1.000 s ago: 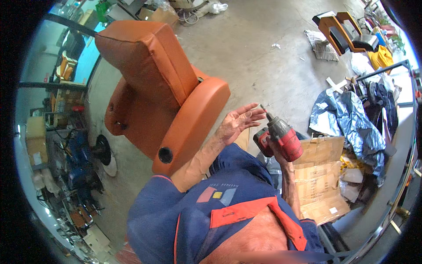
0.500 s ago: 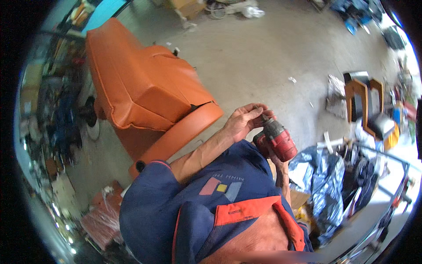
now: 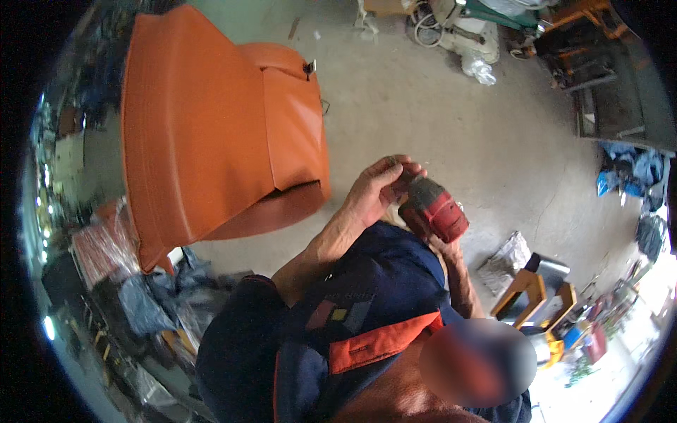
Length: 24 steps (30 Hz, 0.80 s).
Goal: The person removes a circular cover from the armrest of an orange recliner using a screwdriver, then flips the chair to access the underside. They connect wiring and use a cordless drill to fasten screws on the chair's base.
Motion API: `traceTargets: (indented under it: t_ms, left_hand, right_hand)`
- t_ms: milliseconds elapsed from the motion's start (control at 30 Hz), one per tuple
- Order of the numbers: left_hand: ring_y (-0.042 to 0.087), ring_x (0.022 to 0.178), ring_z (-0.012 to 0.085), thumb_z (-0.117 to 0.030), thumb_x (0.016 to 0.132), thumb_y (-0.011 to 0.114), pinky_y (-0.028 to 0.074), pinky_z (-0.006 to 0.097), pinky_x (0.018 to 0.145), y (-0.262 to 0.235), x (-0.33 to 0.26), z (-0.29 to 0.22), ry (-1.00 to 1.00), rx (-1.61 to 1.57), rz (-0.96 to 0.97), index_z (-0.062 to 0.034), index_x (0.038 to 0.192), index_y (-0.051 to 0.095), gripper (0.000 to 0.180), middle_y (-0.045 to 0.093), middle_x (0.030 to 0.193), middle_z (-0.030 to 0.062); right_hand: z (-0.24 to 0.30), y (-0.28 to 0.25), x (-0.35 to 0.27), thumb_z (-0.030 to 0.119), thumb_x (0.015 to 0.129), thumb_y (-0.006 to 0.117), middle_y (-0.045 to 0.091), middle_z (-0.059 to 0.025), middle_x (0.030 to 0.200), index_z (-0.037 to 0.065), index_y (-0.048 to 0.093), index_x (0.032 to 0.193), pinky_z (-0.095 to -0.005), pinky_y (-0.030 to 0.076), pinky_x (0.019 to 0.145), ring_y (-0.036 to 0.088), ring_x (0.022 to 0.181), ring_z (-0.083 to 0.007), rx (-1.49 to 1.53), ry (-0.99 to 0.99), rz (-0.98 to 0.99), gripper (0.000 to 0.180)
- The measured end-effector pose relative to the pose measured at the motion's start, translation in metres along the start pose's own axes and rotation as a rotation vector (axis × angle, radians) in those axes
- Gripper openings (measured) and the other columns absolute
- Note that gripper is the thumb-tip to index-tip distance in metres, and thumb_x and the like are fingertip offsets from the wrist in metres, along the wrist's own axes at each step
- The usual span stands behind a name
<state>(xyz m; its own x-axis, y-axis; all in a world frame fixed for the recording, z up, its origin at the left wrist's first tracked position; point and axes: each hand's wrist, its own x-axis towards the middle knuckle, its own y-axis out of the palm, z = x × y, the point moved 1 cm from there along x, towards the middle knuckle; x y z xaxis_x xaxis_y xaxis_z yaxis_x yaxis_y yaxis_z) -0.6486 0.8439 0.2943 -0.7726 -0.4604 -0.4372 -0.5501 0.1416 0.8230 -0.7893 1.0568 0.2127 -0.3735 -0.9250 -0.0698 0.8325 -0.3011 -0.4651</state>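
A red and dark grey cordless drill (image 3: 446, 217) is in front of my chest, its chuck pointing up and to the left. My right hand (image 3: 446, 248) is wrapped around it from below, and the drill's body hides most of those fingers. At the chuck end, my left hand (image 3: 377, 185) is closed with thumb and fingertips together. What the fingertips pinch there is too small and shaded to name. To the left stands a large orange leather-like armchair (image 3: 204, 127), apart from both hands. A small metal fitting (image 3: 310, 68) sticks out at its far edge.
Wrapped pieces (image 3: 109, 247) and dark plastic sheeting (image 3: 151, 303) lie at the left. A wooden-armed chair (image 3: 532, 299) and a silvery bag (image 3: 506, 261) are at the right. Machinery (image 3: 458, 32) stands on the concrete floor (image 3: 395, 106) at the far side.
My view has swung to the right, so the armchair and the wooden-armed chair sit differently in it. Both hands stay on the drill, left hand still at the chuck end.
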Motion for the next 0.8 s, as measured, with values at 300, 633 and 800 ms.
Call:
traceTargets:
  t_ms: [300,633,800]
  left_hand:
    - [0.061,0.127,0.0304,-0.017,0.106,0.057,0.051,0.043,0.108,-0.046,0.156,-0.097,0.298,-0.282,-0.086,-0.0039,0.130,0.060,0.028,0.065,0.130,0.0146]
    - [0.071,0.107,0.0249,-0.025,0.103,0.062,0.058,0.042,0.089,-0.373,0.366,-0.191,0.126,1.316,-0.791,-0.0031,0.122,0.067,0.029,0.074,0.114,0.0118]
    - [0.066,0.118,0.0306,-0.025,0.104,0.060,0.055,0.043,0.097,-0.444,0.394,-0.154,0.219,0.252,-0.867,0.0023,0.133,0.057,0.040,0.067,0.128,0.0206]
  right_hand:
    - [-0.022,-0.041,0.290,0.031,0.078,0.083,0.069,-0.0118,0.116,0.010,0.070,0.117,-0.0453,0.052,0.092,0.062,0.111,-0.0318,-0.417,-0.484,0.459,0.046]
    - [-0.182,0.139,0.508,0.025,0.077,0.080,0.072,-0.0082,0.113,0.017,0.071,0.116,-0.0480,0.052,0.092,0.067,0.108,-0.0305,0.008,-0.368,0.312,0.041]
    - [-0.305,0.234,0.569,0.026,0.076,0.085,0.074,-0.0080,0.102,0.016,0.072,0.110,-0.0468,0.056,0.084,0.070,0.095,-0.0337,-0.123,-0.441,0.471,0.037]
